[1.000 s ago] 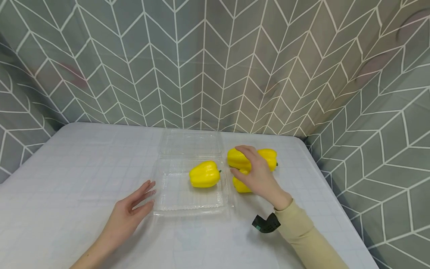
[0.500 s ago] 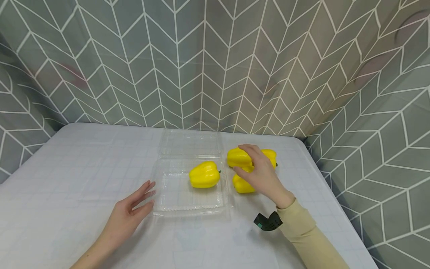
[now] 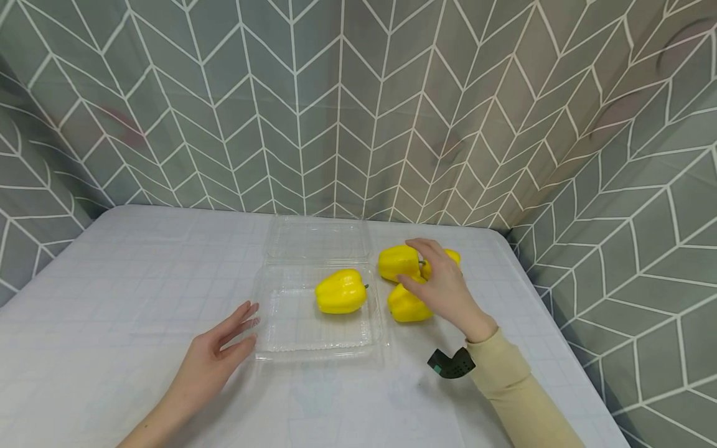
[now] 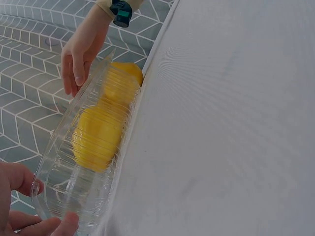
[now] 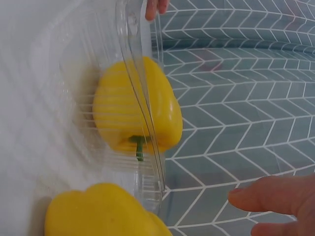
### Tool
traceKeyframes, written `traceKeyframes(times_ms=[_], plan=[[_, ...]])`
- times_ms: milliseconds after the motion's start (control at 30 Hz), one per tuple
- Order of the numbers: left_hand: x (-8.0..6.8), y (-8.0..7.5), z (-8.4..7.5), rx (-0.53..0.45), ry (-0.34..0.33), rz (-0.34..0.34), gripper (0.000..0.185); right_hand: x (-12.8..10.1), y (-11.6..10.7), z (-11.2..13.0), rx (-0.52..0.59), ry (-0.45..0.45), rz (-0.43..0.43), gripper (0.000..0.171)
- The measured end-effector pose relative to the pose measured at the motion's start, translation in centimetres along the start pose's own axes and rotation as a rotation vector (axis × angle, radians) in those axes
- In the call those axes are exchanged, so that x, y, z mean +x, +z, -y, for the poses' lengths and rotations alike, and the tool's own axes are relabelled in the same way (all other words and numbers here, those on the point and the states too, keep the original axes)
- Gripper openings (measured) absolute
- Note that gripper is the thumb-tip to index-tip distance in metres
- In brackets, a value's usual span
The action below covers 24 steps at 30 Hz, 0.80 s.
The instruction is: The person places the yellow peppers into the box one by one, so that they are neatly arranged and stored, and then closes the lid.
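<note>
A yellow bell pepper (image 3: 340, 291) lies on its side in a clear plastic clamshell container (image 3: 291, 343), right of its middle. My left hand (image 3: 221, 341) is at the container's left edge, thumb and fingers apart; in the left wrist view its fingertips (image 4: 69, 223) are right at the rim. Over three more yellow bell peppers to the right hovers my right hand (image 3: 445, 289), thumb and fingers spread with nothing between them. Of these, one bell pepper (image 3: 399, 262) is at the back, another bell pepper (image 3: 407, 305) in front, and a third bell pepper (image 3: 452, 256) is partly hidden behind the hand.
The container's lid (image 3: 319, 239) lies folded back toward the curtain (image 3: 319, 124) behind the table. A white cloth (image 3: 140, 274) covers the table, whose right edge runs past the right arm. A dark wrist camera (image 3: 451, 363) sits by the right sleeve.
My right hand has drifted slightly right and back above the peppers, uncovering more of the back pepper and its stem. The left hand, container and peppers stay in place.
</note>
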State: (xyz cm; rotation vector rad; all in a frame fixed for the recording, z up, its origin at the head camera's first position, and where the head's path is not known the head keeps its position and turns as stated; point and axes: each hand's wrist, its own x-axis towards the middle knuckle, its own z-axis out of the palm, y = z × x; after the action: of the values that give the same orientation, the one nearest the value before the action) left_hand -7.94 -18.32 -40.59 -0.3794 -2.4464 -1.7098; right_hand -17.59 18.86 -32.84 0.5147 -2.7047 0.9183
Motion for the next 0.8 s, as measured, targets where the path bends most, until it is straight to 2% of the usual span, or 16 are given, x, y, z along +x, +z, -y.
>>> traceKeyframes(times_ms=[800], plan=[[-0.1, 0.0, -0.1, 0.014, -0.016, 0.000, 0.060, 0.6, -1.5, -2.3, -0.010, 0.075, 0.011, 0.061]])
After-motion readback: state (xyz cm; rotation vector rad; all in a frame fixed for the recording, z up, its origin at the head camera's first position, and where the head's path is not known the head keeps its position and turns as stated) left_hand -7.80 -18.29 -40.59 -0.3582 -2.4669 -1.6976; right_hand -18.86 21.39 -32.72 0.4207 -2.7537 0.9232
